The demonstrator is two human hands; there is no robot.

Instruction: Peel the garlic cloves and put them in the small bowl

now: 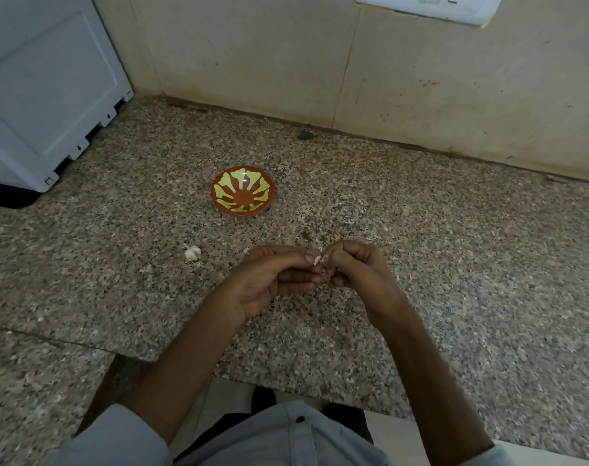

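A small red bowl (243, 190) with a yellow-green pattern sits on the speckled granite counter (420, 247), and nothing shows inside it. Nearer to me, my left hand (272, 280) and my right hand (357, 270) meet fingertip to fingertip above the counter. Between them they pinch a small white garlic clove (317, 260), mostly hidden by the fingers. A second piece of white garlic (192, 252) lies on the counter to the left of my hands, in front of the bowl.
A grey-white appliance (44, 89) stands at the back left on the counter. A beige tiled wall (320, 62) closes off the back. The counter's front edge runs just under my forearms, with a step in it at the lower left.
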